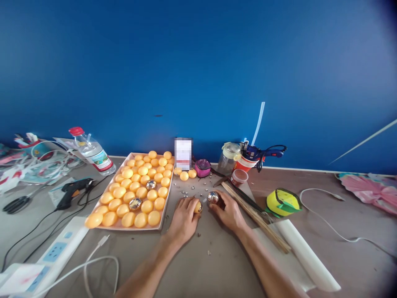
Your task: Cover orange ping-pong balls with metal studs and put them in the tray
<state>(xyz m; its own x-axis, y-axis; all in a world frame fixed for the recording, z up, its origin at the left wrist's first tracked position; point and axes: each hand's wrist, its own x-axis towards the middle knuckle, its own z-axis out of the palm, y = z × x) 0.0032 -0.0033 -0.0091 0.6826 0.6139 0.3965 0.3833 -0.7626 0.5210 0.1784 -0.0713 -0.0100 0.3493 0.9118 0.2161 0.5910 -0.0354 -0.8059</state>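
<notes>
Low in the middle of the frame: left hand [184,218] wrapped tight on an orange ball [198,206]. Just right of it: right hand [228,212] clamped on a shiny ball [213,197]. Both balls close together, down on the table [217,265]. Left of the hands: tray [124,228] full of more balls. To the right: sticks [257,219].

Orange balls [141,192] on a pale pink tray [128,157], silver glittery ball [213,197], deep blue wall [198,62], red-capped bottle [93,152].
</notes>
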